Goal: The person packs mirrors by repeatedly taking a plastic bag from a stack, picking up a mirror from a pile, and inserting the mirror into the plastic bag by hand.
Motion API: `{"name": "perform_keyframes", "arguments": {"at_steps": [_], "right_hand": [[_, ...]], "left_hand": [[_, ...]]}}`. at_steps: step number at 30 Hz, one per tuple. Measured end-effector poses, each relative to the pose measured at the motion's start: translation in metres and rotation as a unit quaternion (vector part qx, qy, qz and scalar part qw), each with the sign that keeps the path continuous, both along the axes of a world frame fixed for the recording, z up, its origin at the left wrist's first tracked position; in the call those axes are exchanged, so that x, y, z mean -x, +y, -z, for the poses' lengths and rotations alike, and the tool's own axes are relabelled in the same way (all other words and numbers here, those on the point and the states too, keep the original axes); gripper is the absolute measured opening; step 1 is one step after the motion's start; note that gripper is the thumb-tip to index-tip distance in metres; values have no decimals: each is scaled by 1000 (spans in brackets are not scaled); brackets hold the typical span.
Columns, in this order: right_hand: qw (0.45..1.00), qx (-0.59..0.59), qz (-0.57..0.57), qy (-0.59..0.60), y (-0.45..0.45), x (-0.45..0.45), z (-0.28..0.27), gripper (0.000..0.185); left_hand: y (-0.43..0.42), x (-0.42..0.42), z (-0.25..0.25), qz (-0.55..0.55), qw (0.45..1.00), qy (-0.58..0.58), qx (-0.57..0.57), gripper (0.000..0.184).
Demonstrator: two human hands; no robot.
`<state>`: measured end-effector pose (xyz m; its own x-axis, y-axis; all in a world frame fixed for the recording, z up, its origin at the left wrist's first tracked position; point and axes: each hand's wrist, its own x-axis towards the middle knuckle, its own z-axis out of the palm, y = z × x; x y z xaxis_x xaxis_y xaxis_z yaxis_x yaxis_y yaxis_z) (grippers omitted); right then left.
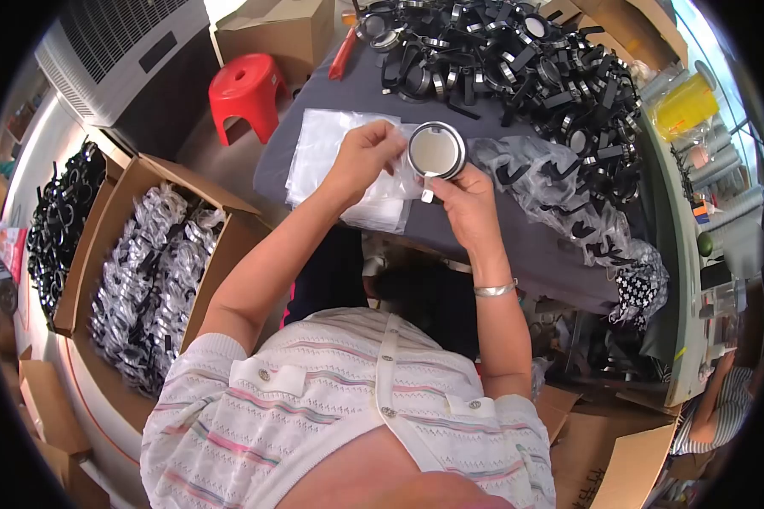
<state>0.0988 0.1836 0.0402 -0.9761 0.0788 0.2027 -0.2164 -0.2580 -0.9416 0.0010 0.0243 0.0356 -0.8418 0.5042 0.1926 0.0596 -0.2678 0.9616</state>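
My right hand (pixel 467 199) holds a round mirror (pixel 435 153) with a black and silver rim, its face turned toward me. A small pale tab hangs below the rim by my thumb. My left hand (pixel 369 159) is closed in a pinch just left of the mirror, on what looks like the edge of a thin clear plastic bag (pixel 406 180). Under both hands lies a stack of flat clear plastic bags (pixel 314 161). To the right, several bagged pieces with black arms (pixel 539 182) lie heaped along the table edge.
A large pile of black, silver-rimmed mirrors (pixel 501 64) covers the back of the grey-covered table (pixel 314 93). On the left stand a carton (pixel 212 191) of bagged pieces and a red stool (pixel 244 93). Another person's striped sleeve (pixel 726 411) shows at far right.
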Motion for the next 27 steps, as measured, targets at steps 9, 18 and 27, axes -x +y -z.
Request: {"name": "perform_keyframes", "arguments": {"at_steps": [9,18,27], "right_hand": [[899,-395,186,-9,1,-8,-19,39],[974,70,195,91,37,-19,-38,23],[428,-755,491,-76,240,-64,-78,18]], "left_hand": [[8,-45,-16,39,979,196,45,8],[7,-80,3,316,885,322,113,14],[-55,10,6,-113,957,198,177,13]]}}
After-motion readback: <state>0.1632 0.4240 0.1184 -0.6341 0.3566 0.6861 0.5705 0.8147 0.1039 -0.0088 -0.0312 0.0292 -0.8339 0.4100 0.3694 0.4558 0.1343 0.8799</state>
